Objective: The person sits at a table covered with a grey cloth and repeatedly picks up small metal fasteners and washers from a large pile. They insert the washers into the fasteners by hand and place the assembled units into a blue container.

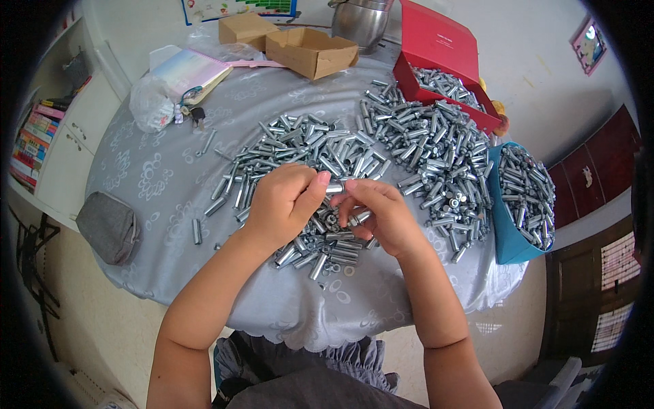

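Between my two hands a metal expansion anchor sleeve [335, 188] lies sideways above the pile. The thumb and fingers of my left hand [286, 204] close on its left end. My right hand [375, 209] pinches its right end with thumb and forefinger, and a second metal anchor with a nut [359, 219] rests in its curled fingers. Behind and below the hands spreads a heap of loose metal sleeves and bolts [306, 138]. Nuts and washers [349, 271] lie at its near edge. Another heap of anchors [439, 148] stands to the right.
At the right are a blue fabric bin [498, 225] and an open red box [434, 36], both holding anchors. Cardboard boxes [311, 53], a steel pot [360, 23], a notebook [189, 71], plastic bag [152, 105] and keys [198, 116] are at the back; a grey pouch [108, 227] is left.
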Demonstrator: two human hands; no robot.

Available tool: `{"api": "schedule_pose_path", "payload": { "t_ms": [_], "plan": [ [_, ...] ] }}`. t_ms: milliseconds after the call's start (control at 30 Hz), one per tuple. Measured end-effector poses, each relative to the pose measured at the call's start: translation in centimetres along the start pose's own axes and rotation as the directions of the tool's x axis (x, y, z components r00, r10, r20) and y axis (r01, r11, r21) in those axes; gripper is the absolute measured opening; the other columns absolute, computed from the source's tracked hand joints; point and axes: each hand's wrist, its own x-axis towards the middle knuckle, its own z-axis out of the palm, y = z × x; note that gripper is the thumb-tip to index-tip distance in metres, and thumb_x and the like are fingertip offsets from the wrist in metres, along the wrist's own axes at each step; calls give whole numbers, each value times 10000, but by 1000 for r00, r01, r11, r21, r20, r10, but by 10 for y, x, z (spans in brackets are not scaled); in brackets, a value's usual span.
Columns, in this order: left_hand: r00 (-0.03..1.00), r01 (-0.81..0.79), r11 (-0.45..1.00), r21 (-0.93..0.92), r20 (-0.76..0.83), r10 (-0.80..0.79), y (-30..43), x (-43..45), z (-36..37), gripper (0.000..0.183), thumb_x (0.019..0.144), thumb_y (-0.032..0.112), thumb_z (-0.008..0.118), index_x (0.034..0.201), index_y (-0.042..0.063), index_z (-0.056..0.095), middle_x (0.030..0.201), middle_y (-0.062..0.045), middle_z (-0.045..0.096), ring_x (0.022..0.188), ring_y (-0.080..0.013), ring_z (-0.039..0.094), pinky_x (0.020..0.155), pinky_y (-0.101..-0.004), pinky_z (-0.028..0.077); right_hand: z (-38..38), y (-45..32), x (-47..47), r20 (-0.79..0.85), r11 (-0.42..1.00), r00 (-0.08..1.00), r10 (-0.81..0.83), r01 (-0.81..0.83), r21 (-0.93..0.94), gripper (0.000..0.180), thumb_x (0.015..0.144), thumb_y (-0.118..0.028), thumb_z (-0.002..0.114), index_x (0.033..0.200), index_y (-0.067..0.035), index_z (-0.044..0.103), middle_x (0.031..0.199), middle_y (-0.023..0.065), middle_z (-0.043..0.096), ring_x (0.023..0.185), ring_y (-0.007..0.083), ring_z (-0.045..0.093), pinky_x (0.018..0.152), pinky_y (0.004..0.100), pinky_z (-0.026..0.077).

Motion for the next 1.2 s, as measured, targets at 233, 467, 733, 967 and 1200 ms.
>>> {"api": "schedule_pose_path", "payload": {
  "t_ms": [233,467,733,967,1200],
  "plan": [
    [1000,-1,1000,-16,7,1,3,0,0,324,892,187,508,619,15,481,557,-112,454,521,-282,453,521,-372,360,-3,-8,-3,81,998,995,50,-54,43,347,895,-297,501,965,36,570,641,100,584,530,109,526,349,205,317],
    [1000,-17,999,-34,-18,17,1,0,3,321,897,195,503,632,13,495,566,-114,471,527,-283,467,521,-374,367,-5,-4,-2,27,999,999,36,-37,17,338,894,-297,503,1006,17,556,630,90,570,434,80,436,318,187,270],
    [999,23,998,-64,-27,-25,1,-1,2,316,894,198,509,645,4,526,566,-113,477,528,-275,469,524,-364,372,-6,-8,-4,84,997,996,37,-42,67,317,866,-234,501,1070,6,536,618,58,536,398,64,386,308,179,254],
    [1000,21,999,-38,25,-20,1,1,0,327,898,203,502,641,3,530,569,-113,484,536,-273,479,537,-360,378,-11,-7,-2,151,996,985,87,-91,22,313,859,-211,483,1069,16,529,640,71,560,392,66,381,310,184,270],
    [999,34,998,-53,-22,-35,2,0,2,339,905,215,487,641,7,531,568,-113,492,545,-280,488,539,-365,378,-10,-6,-2,136,991,985,107,-117,63,309,891,-287,513,1032,-13,532,657,81,577,393,72,400,325,182,292]
  ]
}}
